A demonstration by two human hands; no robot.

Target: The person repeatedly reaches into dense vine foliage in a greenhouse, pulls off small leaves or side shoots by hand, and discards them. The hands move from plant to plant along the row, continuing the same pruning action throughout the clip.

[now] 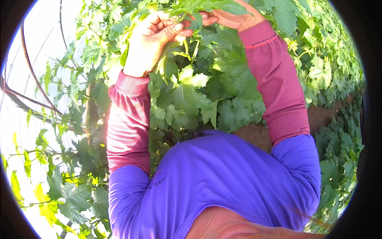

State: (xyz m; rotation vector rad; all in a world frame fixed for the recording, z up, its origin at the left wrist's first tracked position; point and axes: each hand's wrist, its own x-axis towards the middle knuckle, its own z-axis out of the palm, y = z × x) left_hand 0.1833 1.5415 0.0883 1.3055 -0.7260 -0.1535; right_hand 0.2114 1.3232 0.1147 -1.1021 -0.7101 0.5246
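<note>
2 hands meet high among crowding lobed leaves [187,95], left hand [153,36] pinching a thin green shoot [187,44], right hand [232,18] curled on its tip, bare soil [254,133] below.

Bare reddish-brown soil [254,133] is the ground here, showing as a strip between the plants, from the middle of the view to the far right, where it narrows into a path [330,109]. Low green leafy plants [338,147] grow straight out of it on the near right side. On the far side a tall row of vines [207,87] with broad lobed leaves rises from the soil. A thin post [92,115] stands among the leaves on the left.
</note>
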